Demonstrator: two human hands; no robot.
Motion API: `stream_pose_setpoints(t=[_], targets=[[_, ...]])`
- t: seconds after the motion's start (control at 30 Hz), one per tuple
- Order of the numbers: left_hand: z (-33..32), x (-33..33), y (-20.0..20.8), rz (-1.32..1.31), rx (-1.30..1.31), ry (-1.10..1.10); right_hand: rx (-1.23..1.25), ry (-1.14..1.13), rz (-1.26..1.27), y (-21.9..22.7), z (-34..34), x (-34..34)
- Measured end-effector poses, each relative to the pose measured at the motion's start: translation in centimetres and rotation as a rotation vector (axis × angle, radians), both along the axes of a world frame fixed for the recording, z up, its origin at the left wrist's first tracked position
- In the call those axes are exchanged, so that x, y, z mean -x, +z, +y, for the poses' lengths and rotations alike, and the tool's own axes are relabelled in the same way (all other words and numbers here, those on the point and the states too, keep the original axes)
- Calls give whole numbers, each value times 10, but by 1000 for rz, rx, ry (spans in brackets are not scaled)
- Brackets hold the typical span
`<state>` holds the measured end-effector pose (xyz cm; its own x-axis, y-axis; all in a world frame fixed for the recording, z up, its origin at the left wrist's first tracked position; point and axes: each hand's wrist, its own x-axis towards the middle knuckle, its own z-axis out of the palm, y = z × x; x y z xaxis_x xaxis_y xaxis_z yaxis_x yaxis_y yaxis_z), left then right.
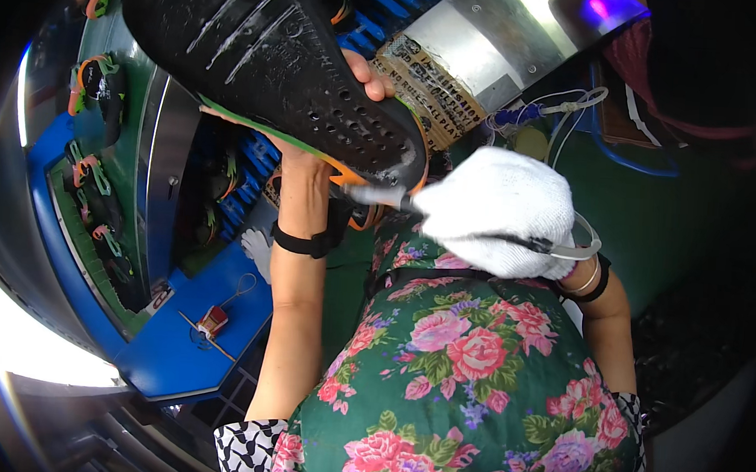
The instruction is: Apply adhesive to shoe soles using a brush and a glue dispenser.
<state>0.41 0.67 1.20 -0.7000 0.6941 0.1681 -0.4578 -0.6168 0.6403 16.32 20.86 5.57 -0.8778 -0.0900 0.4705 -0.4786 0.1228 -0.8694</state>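
Note:
My bare left hand (369,76) grips a shoe (288,69), its black underside turned up. Pale wet-looking streaks cross the wider end, and small holes dot the narrower end. Orange and green material edges it. A white knit glove (503,208) covers my right hand, which is closed around a dark-handled brush (380,195) with pale bristles. The bristles lie at the shoe's narrower end, near the orange edge, and are blurred. A clear tube (596,239) runs by the gloved hand. The glove hides most of the brush handle.
Similar orange-and-green shoes (103,93) sit along a green conveyor at the left. A blue shelf (162,357) holds a small red-and-white object (212,321). Beyond my hands stand a metal machine housing (499,46), printed cardboard (433,89) and looped cables (573,105).

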Motion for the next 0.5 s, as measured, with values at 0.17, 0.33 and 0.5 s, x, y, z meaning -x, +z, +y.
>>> stream_pose_setpoints(t=[0.17,0.33,0.5], targets=[[2,4,4,56,79,-128,-268,21,186,-26,-13,-7],[2,3,-1,-118,6,-252,-13,143,78,-19,1,3],[-1,17,-8,-32,-27,-268,-106,47,103,-7,-10,1]])
